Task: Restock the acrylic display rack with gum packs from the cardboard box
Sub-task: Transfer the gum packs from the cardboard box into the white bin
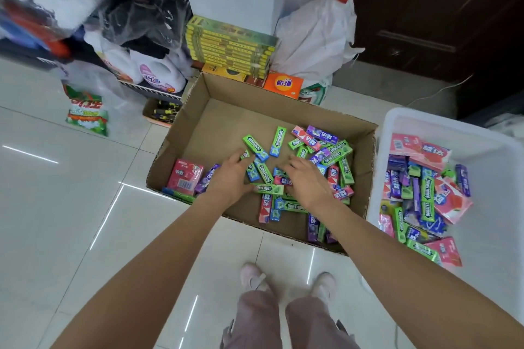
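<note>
An open cardboard box [215, 116] stands on the floor in front of me. Many gum packs [337, 156] lie loose in it, green, blue, purple and pink. Both arms reach down into the box. My left hand [229, 178] rests on the packs at the centre-left, fingers spread over green and blue packs. My right hand [306, 178] lies on the pile just to its right, fingers bent down among the packs; whether it holds one is hidden. No acrylic rack is in view.
A white plastic tub [482, 150] at the right holds more gum packs. Behind the box are stacked yellow-green cartons [229, 45], an orange box [282, 85], detergent bottles [158, 73], bags and a white pillar. My feet [255, 278] stand on the glossy tile floor.
</note>
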